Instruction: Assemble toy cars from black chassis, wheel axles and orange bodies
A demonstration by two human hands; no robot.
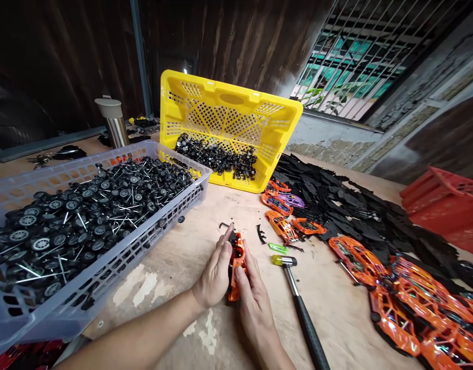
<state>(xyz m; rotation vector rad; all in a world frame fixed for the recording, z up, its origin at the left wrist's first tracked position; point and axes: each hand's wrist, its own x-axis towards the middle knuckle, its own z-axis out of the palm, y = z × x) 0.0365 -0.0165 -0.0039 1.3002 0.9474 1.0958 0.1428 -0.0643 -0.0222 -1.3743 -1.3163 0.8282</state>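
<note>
An orange toy car body (236, 259) stands on its edge between my two hands, low over the middle of the wooden table. My left hand (218, 267) presses on its left side with the fingers together. From the right, my right hand (253, 293) grips it, thumb lying along the near part of the shell. Some dark parts show at the far end of the body; their kind is hidden by the fingers. A mallet (298, 293) with a yellow and black head lies right of my right hand. Small black plastic pieces (261, 234) and a green piece (278, 248) lie beyond it.
A clear plastic crate (174, 208) of wheels on axles stands at left. Behind, a yellow basket (228, 110) on its side holds more wheels. Orange car bodies (394, 313) and black flat parts (336, 200) cover the right. A red crate (448, 210) and steel cup (116, 128) stand farther off.
</note>
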